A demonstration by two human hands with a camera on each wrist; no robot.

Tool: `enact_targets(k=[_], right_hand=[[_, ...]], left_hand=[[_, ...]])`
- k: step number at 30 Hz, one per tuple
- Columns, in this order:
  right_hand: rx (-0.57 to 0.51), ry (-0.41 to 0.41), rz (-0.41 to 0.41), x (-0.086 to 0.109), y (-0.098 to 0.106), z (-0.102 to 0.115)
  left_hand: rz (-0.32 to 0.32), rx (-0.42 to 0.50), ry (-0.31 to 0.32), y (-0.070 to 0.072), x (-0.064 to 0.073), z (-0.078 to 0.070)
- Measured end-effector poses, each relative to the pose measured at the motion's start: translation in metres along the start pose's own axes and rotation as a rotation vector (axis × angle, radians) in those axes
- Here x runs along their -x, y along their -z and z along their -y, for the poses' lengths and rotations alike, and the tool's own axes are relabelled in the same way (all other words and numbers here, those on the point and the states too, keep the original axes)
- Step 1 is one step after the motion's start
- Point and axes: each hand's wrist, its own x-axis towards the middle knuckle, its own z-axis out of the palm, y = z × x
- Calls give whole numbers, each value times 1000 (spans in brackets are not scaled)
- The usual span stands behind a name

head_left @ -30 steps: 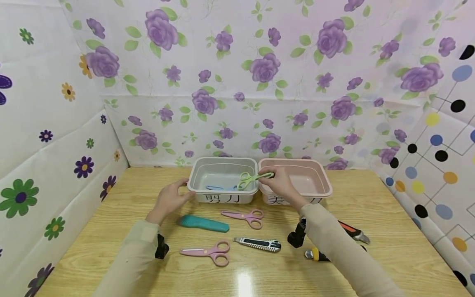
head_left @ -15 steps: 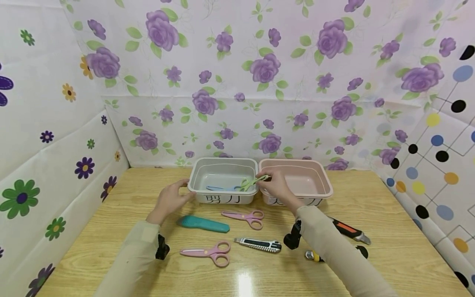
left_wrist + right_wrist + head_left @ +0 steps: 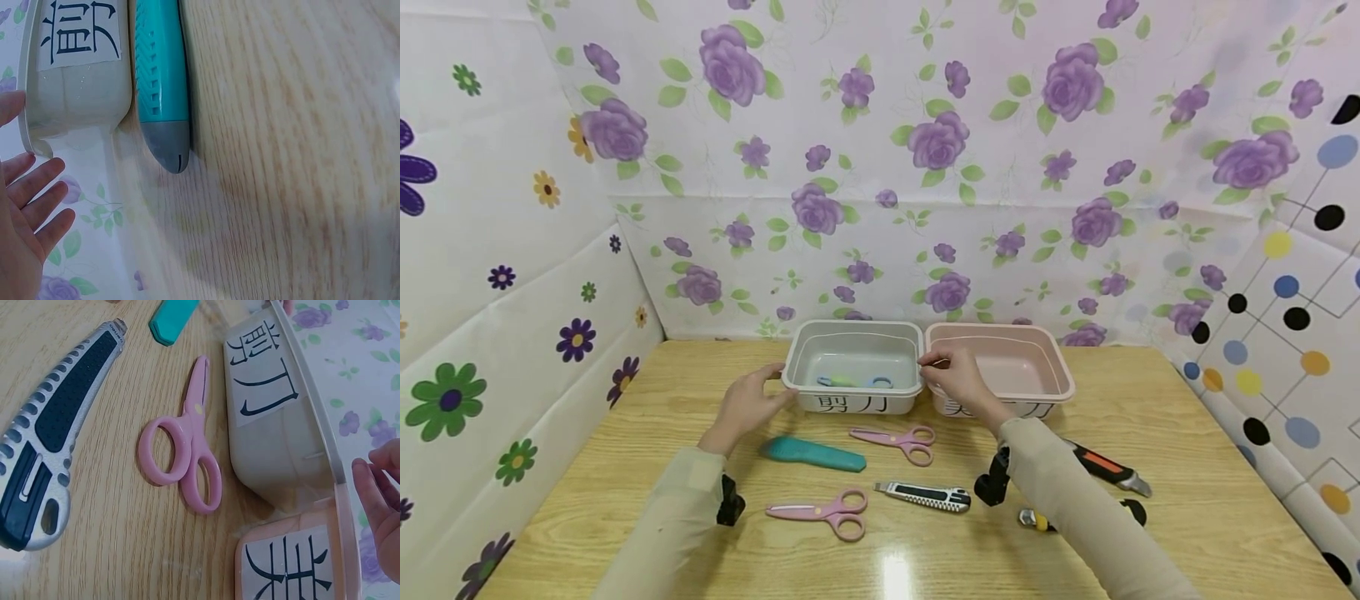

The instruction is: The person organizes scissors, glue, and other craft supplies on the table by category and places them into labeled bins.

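Note:
My left hand (image 3: 745,407) touches the left end of the grey bin (image 3: 801,354) with thumb and forefinger; its other fingers spread loosely in the left wrist view. Inside that bin, green scissors (image 3: 842,381) lie with blue scissors (image 3: 882,382), both partly hidden by the front wall. Where the grey bin meets the pink bin (image 3: 1060,367), my right hand (image 3: 958,379) hovers at the rims. Its thumb and fingertips sit close together, with nothing between them in the right wrist view (image 3: 384,487).
Before the bins lie pink scissors (image 3: 891,436), a second pink pair (image 3: 827,510), a teal cutter (image 3: 816,454) and a silver-and-black utility knife (image 3: 925,495). My right sleeve partly covers a black-and-red knife (image 3: 1108,468) and a yellow-and-black one (image 3: 1036,520).
My right hand has let go of the green scissors, which dropped from its fingers into the grey bin. The hand stays over the joint between the bins; the left hand holds its place.

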Motion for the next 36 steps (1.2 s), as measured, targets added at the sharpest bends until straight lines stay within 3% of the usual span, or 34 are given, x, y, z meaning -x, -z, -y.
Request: enact_targets(k=[8,16,26,36], right_hand=[[35,-11,-8,-7,2,-23],[44,-19,0,-6,9,-19],[15,-86,88,1,20,-10],[32,-91,155,20,30,0]], left_hand=[[4,-7,13,-1,-1,-1],[3,-10,9,-1,-1,-1],[0,-4,5,0,-1,-2],[9,-13,13,1,1,-1]])
